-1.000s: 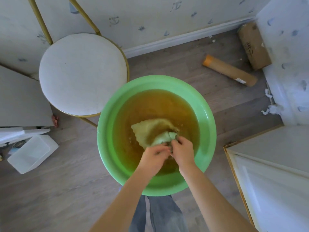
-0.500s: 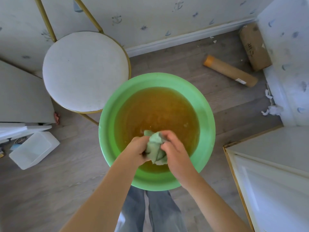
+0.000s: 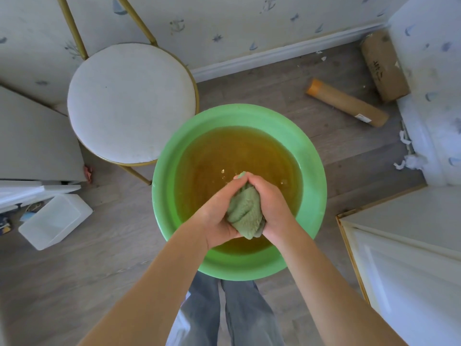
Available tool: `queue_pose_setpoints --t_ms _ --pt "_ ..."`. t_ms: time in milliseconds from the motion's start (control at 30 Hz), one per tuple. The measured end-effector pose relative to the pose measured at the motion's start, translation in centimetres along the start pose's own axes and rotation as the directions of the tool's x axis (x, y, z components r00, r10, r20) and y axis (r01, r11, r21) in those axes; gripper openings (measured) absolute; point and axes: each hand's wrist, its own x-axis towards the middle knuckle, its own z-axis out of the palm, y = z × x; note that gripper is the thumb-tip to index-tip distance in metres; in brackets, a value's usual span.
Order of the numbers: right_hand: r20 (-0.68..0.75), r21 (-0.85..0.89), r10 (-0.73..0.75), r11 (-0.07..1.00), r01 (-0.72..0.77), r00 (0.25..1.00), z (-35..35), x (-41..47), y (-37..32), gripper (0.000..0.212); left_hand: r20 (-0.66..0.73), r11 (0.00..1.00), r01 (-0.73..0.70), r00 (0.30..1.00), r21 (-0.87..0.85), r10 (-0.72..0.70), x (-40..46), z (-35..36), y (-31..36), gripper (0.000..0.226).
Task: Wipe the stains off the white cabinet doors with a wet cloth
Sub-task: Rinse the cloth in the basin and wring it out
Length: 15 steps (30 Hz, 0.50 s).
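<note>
A bunched green cloth (image 3: 245,212) is held above a green basin (image 3: 313,171) of brownish water. My left hand (image 3: 216,216) grips its left side and my right hand (image 3: 270,204) grips its right side, both squeezing it over the water. Small drops and ripples show on the water just beyond my fingers. A white cabinet door (image 3: 409,278) with a gold edge stands at the lower right.
A round white stool (image 3: 129,103) with gold legs stands left of the basin. A clear plastic box (image 3: 53,221) lies on the floor at far left. A cardboard tube (image 3: 346,102) and a brown box (image 3: 384,66) lie by the right wall.
The cloth has been lifted out of the water and gathered into a tight bundle. Both hands have closed round it and risen above the basin.
</note>
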Motion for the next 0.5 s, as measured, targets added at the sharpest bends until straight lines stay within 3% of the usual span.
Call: queue_pose_setpoints --t_ms 133,267,333,433,500 --pt "0.008 -0.066 -0.1 0.993 0.101 0.995 0.3 -0.1 -0.7 0.023 0.032 0.999 0.042 0.999 0.026 -0.043 0.2 -0.5 0.2 0.056" --pt "0.142 -0.035 -0.116 0.992 0.122 0.983 0.7 -0.2 -1.6 0.03 0.215 0.997 0.069 0.974 0.047 -0.077 0.2 -1.6 0.9 0.07" --pt "0.243 0.008 -0.117 0.993 0.119 0.963 0.6 -0.4 -2.1 0.031 0.325 0.982 0.1 0.934 0.163 -0.149 0.4 -2.1 1.5 0.079" --pt "0.317 -0.096 -0.155 0.976 0.194 0.936 0.2 -0.4 -2.6 0.025 0.457 0.939 0.109 0.851 0.326 -0.258 0.3 -2.2 2.4 0.064" --pt "0.295 -0.205 -0.189 0.945 0.255 0.937 0.0 0.0 -2.4 0.02 0.421 0.911 0.104 0.862 0.398 -0.282 0.4 -2.0 2.7 0.042"
